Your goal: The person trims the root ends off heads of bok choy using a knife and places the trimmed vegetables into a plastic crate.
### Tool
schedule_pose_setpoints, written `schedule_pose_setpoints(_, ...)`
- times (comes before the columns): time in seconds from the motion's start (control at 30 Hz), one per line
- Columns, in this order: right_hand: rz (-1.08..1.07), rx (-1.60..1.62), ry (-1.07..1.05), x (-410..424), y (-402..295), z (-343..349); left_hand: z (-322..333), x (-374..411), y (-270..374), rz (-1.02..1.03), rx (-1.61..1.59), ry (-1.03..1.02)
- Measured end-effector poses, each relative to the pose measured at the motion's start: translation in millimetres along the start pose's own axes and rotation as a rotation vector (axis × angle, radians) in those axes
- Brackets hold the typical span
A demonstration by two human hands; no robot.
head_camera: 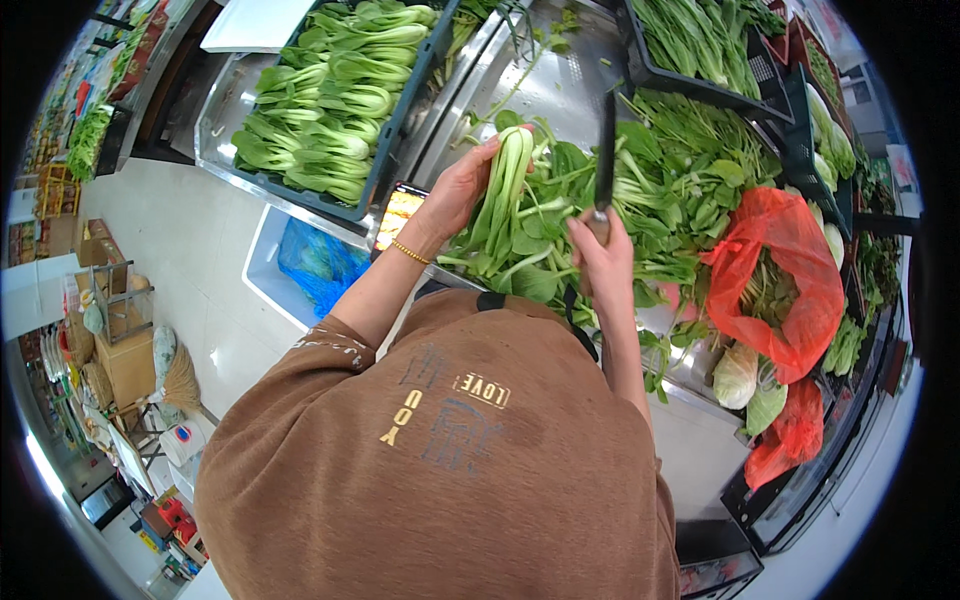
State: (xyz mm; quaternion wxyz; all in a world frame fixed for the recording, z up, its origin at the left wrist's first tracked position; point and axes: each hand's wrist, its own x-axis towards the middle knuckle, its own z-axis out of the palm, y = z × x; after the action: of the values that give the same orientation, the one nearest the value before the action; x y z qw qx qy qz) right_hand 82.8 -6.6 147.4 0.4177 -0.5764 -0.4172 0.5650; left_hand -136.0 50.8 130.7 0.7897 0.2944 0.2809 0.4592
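Observation:
My left hand (466,184) holds a head of bok choy (510,180) by its pale base, with the leaves hanging down towards me. In my right hand (604,251) is the handle of a knife (606,154), its dark blade pointing away from me. Loose leafy greens (555,217) lie in a heap on the metal counter beneath both hands and spread to the right. To the left, a dark green plastic crate (382,161) is packed with rows of bok choy (349,97).
A phone (397,214) lies by my left forearm. Below the crate stands a white bin (262,262) with a blue bag (319,262). At right are a red mesh bag (817,300), a cabbage (736,376) and a black crate of greens (705,94). The metal counter (577,67) extends behind.

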Motion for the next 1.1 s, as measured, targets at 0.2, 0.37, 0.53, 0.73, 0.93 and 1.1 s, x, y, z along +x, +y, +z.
schedule_pose_setpoints(0.2,-0.095,0.060,-0.006,29,-6,29,8,-1,-28,0.022,0.204,-0.017)
schedule_pose_setpoints(0.37,-0.045,0.057,-0.037,36,2,21,5,-5,-29,-0.062,0.306,0.008)
schedule_pose_setpoints(0.53,0.062,0.096,-0.103,36,-1,12,2,-7,-26,-0.220,0.182,0.002)
schedule_pose_setpoints(0.73,0.183,0.266,-0.196,39,0,-5,1,-2,-28,-0.208,0.157,-0.002)
schedule_pose_setpoints(0.93,0.258,0.364,-0.193,39,-1,-12,-4,-1,-24,-0.298,0.151,-0.079)
schedule_pose_setpoints(1.1,0.290,0.498,-0.296,43,5,-25,-7,-5,-32,-0.405,-0.318,-0.180)
